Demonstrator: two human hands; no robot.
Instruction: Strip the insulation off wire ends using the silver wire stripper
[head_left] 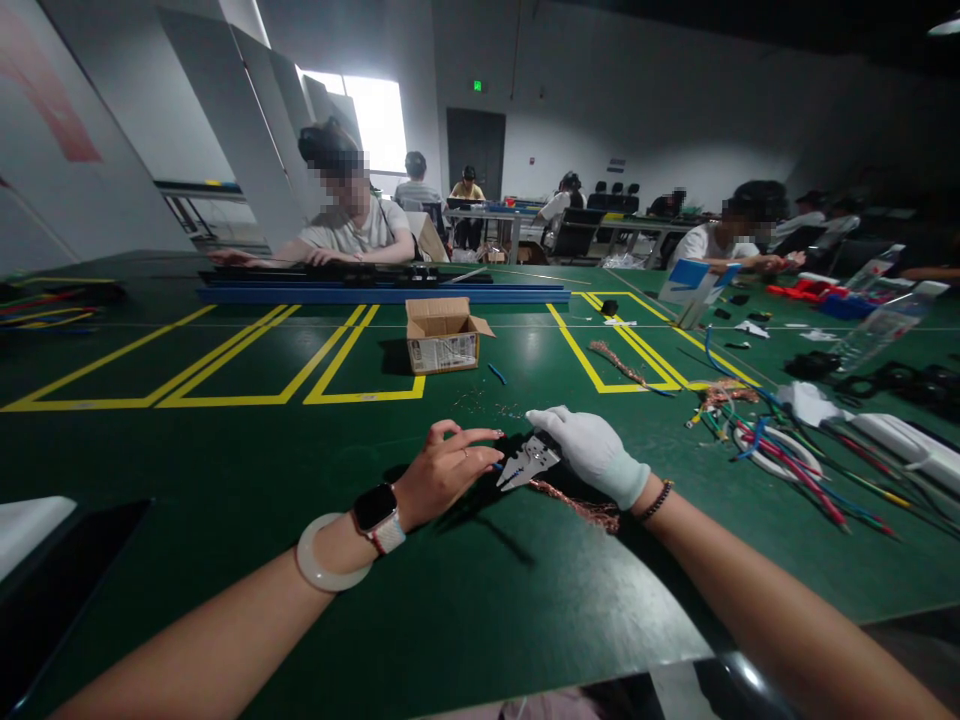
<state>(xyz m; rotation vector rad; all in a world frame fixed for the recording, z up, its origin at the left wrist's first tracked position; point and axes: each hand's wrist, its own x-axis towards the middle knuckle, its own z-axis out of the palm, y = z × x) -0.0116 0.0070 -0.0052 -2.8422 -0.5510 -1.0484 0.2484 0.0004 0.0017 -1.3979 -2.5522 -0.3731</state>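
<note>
My right hand (589, 452), in a white glove, grips a pair of wire strippers (534, 458) with flat grey jaws pointing down and left. My left hand (450, 466) is bare, with a watch and a pale bangle at the wrist. Its fingertips come together beside the jaw tips, around a short blue wire (497, 467); part of this pinch is hidden. A frayed bundle of copper strands (577, 503) lies on the green table (360, 620) just below the strippers and the gloved hand. Small scraps (480, 403) are scattered beyond my fingers, near a blue offcut (496, 374).
An open cardboard box (444, 352) stands ahead. Blue trunking (360, 296) runs across the back, with a person seated behind it. To the right lie loose coloured wires (795, 465), more copper strands (615, 362) and a plastic bottle (885, 325). A dark panel (71, 590) sits left.
</note>
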